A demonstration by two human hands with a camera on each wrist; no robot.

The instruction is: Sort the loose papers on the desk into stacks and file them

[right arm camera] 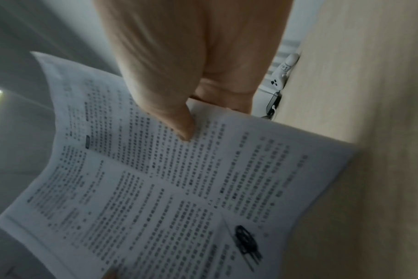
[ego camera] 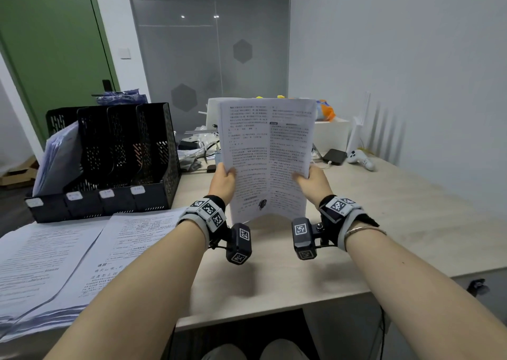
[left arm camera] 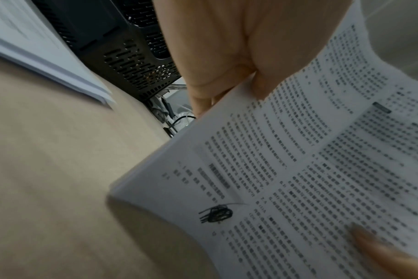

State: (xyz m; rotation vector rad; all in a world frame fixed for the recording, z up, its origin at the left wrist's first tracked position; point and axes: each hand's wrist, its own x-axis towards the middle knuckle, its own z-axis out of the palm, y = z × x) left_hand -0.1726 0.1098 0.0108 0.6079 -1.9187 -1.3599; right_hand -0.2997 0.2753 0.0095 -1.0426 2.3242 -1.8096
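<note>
A sheaf of printed papers (ego camera: 267,156) with two text columns and a black scribble near the bottom stands upright above the desk, bowed along its middle. My left hand (ego camera: 223,180) pinches its left edge, thumb on the front. My right hand (ego camera: 310,180) pinches its right edge the same way. In the left wrist view the thumb (left arm camera: 260,88) presses the sheaf (left arm camera: 286,169); in the right wrist view the thumb (right arm camera: 179,122) lies on the page (right arm camera: 179,188). Two overlapping stacks of papers (ego camera: 55,263) lie flat at the front left. A black file rack (ego camera: 109,162) stands behind them.
The rack's leftmost slot holds papers (ego camera: 59,159); its other slots look empty. Cables and small clutter (ego camera: 197,148) lie behind the sheaf. A black box (ego camera: 334,156), a white controller (ego camera: 360,159) and a white box (ego camera: 330,133) sit at the back right. The desk edge (ego camera: 274,313) runs near me.
</note>
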